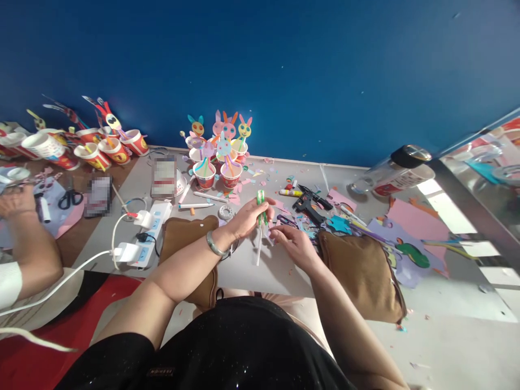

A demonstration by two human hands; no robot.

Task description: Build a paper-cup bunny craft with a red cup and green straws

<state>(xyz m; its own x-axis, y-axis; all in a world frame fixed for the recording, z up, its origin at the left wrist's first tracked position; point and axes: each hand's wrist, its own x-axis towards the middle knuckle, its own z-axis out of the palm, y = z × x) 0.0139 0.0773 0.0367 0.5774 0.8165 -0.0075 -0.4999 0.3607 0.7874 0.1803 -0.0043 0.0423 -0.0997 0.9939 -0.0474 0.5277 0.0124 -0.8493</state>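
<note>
Near the table's front edge, my left hand (252, 218) is closed round a green-and-white striped piece (260, 196). Below the fingers a thin whitish stick (259, 253) hangs down; whether it joins the striped piece is hidden. Close by on the right, my right hand (296, 246) has its fingertips pinched together beside a small pale purple bit (268, 235). What those fingertips hold is too small to make out. Beyond the hands stand paper cups (231, 177) with rabbit-faced figures (223, 145) in them. A white tape roll (226, 212) lies left of my left hand.
A black glue gun (311, 207) lies among paper scraps. Brown cushions (361, 276) flank my arms. A power strip (153, 233) with white cables is at left, near a co-worker's arm (34, 238) and scissors (70, 199). A clear bottle (388, 170) leans at right.
</note>
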